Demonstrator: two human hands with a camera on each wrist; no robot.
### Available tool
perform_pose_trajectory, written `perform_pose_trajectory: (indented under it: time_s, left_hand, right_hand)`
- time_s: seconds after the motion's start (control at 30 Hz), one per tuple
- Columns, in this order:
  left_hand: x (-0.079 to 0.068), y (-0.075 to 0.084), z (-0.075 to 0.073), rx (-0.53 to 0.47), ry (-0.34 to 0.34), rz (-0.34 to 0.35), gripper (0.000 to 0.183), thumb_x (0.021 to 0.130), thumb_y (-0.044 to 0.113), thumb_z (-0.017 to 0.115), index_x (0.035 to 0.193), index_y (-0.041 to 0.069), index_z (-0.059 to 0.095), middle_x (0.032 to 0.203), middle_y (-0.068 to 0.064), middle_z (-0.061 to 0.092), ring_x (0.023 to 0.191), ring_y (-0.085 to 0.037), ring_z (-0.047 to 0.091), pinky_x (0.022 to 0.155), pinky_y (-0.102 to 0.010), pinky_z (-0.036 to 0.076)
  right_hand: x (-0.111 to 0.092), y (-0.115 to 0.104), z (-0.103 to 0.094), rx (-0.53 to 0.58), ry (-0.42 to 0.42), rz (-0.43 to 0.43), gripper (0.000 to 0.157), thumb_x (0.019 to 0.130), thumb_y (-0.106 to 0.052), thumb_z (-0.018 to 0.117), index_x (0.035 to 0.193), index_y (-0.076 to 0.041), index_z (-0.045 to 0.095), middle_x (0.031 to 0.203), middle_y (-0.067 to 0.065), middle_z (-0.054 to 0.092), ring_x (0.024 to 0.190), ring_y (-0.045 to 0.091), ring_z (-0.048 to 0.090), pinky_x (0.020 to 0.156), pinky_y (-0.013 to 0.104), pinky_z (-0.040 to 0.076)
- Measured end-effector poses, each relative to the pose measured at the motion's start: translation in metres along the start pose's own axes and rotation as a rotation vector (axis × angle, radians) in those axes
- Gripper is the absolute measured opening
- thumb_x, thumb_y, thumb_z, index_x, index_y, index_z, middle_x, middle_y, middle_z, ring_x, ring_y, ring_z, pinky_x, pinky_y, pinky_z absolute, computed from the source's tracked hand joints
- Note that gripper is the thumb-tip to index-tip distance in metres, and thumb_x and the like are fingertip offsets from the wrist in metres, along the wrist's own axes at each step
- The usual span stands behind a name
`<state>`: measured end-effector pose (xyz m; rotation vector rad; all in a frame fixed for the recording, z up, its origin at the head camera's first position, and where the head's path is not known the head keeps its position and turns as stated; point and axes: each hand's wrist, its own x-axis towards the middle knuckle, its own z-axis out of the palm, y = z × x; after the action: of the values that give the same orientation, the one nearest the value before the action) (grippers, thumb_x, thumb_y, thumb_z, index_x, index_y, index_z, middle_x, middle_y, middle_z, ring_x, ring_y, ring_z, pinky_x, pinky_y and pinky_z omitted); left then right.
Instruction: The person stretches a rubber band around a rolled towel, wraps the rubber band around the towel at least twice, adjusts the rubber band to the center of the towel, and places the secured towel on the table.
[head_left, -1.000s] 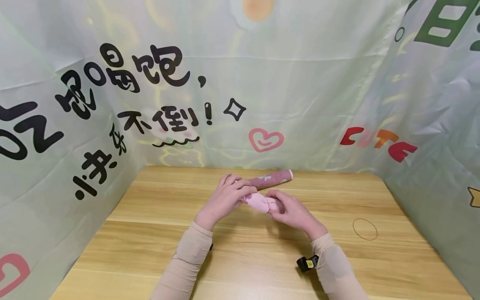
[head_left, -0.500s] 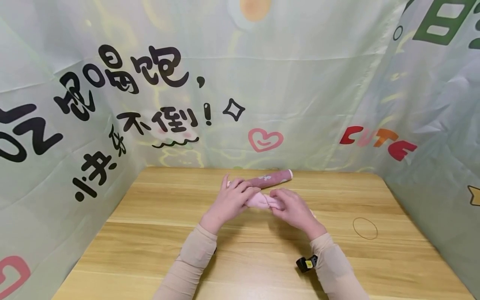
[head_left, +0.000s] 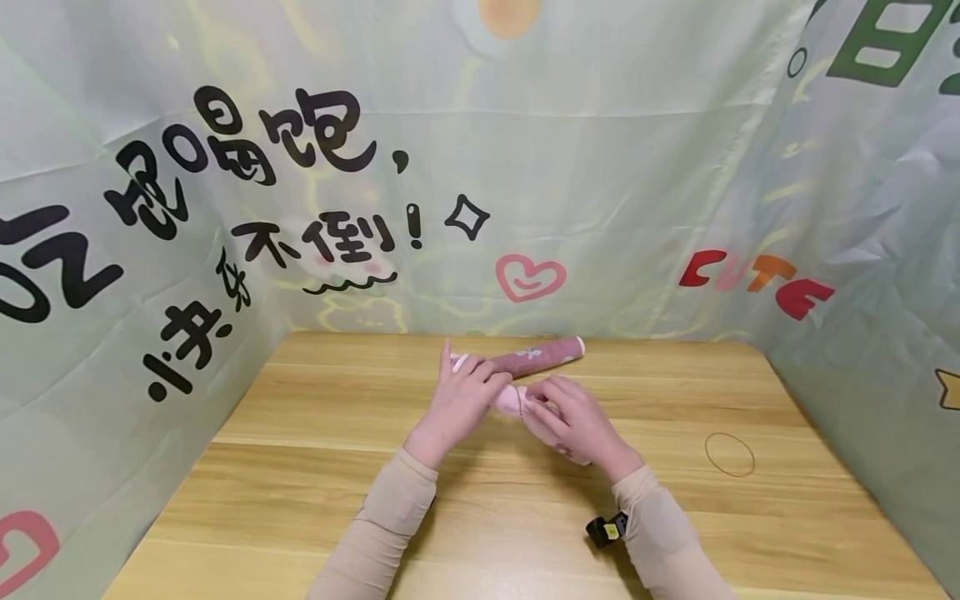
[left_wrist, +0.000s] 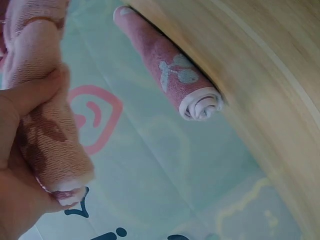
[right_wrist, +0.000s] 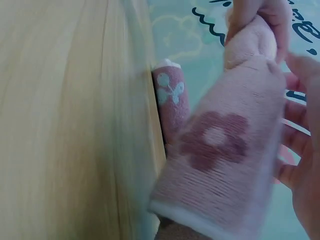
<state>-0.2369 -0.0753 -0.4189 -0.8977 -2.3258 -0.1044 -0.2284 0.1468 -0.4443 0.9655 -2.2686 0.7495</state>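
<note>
A light pink towel point(head_left: 510, 402) with a darker flower print is rolled lengthwise, and a thin elastic band point(left_wrist: 42, 19) circles its narrowed middle. My left hand point(head_left: 465, 404) grips the left part of the towel, thumb across it in the left wrist view. At the band, the curled fingers of my right hand point(head_left: 581, 425) hold the towel's edge. The right part of the towel point(right_wrist: 215, 135) hangs flared below those fingers, its pale hem facing the camera. My right fingertips are partly hidden behind the cloth.
Behind my hands, a darker mauve towel point(head_left: 540, 357), rolled up, lies near the table's back edge. A thin loose elastic band point(head_left: 730, 454) lies on the wooden table point(head_left: 300, 467) at the right. Printed cloth walls point(head_left: 615, 183) enclose the back and sides.
The right part of the pink towel has swung downward toward me, and my right fingers have moved left up to the band. My left hand keeps its grip, shifted slightly right.
</note>
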Motion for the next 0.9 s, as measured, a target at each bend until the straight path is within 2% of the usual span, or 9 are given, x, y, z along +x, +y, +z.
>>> perform_pose_trajectory:
  time_s: [0.07,0.17,0.27,0.4,0.57,0.7,0.9]
  left_hand:
    - [0.0009,-0.0011,0.0002,0.005,0.019,0.016,0.039,0.077,0.006,0.076,0.11,0.026,0.068,0.114,0.008,0.068,0.111,-0.019,0.058,0.11,-0.074,0.018]
    - [0.0018,-0.0031,0.0005,0.005,0.046,0.034,0.041,0.077,0.004,0.076,0.11,0.026,0.067,0.115,0.008,0.068,0.112,-0.019,0.058,0.112,-0.073,0.016]
    - [0.0013,-0.0048,0.0008,0.0,0.065,0.02,0.042,0.077,0.004,0.076,0.111,0.027,0.067,0.115,0.009,0.069,0.111,-0.018,0.059,0.111,-0.072,0.017]
    - [0.0,-0.0048,-0.0001,0.0,0.071,-0.001,0.042,0.079,0.005,0.074,0.112,0.029,0.066,0.115,0.011,0.069,0.11,-0.017,0.059,0.11,-0.073,0.02]
    - [0.0011,-0.0004,0.0011,0.005,0.06,0.022,0.035,0.084,0.01,0.067,0.114,0.03,0.066,0.115,0.011,0.068,0.112,-0.018,0.06,0.108,-0.075,0.023]
    - [0.0009,0.0006,0.0035,-0.009,0.038,0.013,0.032,0.086,0.013,0.066,0.113,0.03,0.066,0.115,0.012,0.068,0.113,-0.017,0.06,0.107,-0.074,0.024]
    - [0.0004,-0.0013,0.0012,-0.02,0.02,-0.045,0.04,0.081,0.007,0.072,0.114,0.029,0.065,0.116,0.012,0.069,0.11,-0.017,0.06,0.107,-0.074,0.024]
  right_hand:
    - [0.0006,-0.0008,0.0007,0.023,0.024,-0.006,0.017,0.088,-0.01,0.069,0.105,-0.014,0.068,0.097,-0.002,0.066,0.089,0.012,0.06,0.079,0.031,0.052]
    - [0.0008,-0.0007,0.002,0.056,0.057,-0.04,0.025,0.087,-0.004,0.068,0.11,-0.013,0.071,0.102,0.002,0.066,0.094,0.016,0.06,0.081,0.028,0.052]
    - [0.0011,-0.0002,0.0013,0.104,0.066,-0.065,0.028,0.085,0.0,0.069,0.11,-0.012,0.072,0.106,0.006,0.067,0.098,0.021,0.06,0.085,0.025,0.051]
    - [0.0014,-0.0015,-0.0019,0.112,0.036,-0.057,0.023,0.084,-0.001,0.069,0.104,-0.011,0.072,0.109,0.008,0.067,0.104,0.025,0.059,0.09,0.032,0.051]
    - [0.0014,-0.0052,-0.0049,0.049,-0.054,-0.036,0.013,0.085,-0.008,0.065,0.097,-0.014,0.068,0.112,0.009,0.063,0.107,0.026,0.056,0.087,0.041,0.05]
    - [0.0026,-0.0069,-0.0048,0.033,-0.097,-0.032,0.007,0.083,-0.009,0.064,0.088,-0.014,0.062,0.111,0.009,0.062,0.105,0.025,0.055,0.087,0.042,0.049]
    - [0.003,-0.0062,-0.0065,0.059,-0.104,0.003,0.011,0.081,-0.007,0.062,0.081,-0.016,0.055,0.104,0.004,0.061,0.102,0.02,0.053,0.086,0.039,0.047]
